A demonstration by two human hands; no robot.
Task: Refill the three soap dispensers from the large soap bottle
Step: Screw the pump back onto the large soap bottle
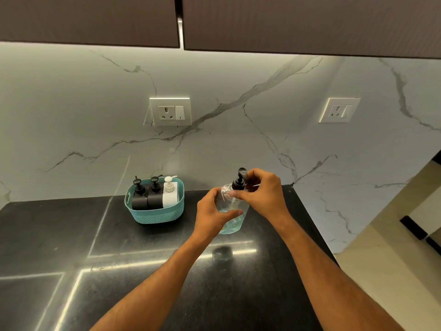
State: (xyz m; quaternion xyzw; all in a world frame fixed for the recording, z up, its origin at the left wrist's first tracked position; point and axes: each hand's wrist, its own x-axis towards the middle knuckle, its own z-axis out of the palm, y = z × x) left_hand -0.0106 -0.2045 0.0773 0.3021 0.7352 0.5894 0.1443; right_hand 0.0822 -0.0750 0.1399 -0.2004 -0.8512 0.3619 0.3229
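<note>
Glossy black stone counter (148, 271)

One head cam, wide-angle, looks fwd & down at the countertop (71, 235), hands close.

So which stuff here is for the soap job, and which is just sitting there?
For the job:
clear soap bottle, held by left hand and right hand
two black dispensers
white dispenser

Just there:
teal basket holding the dispensers
two wall sockets
cupboard doors
</note>
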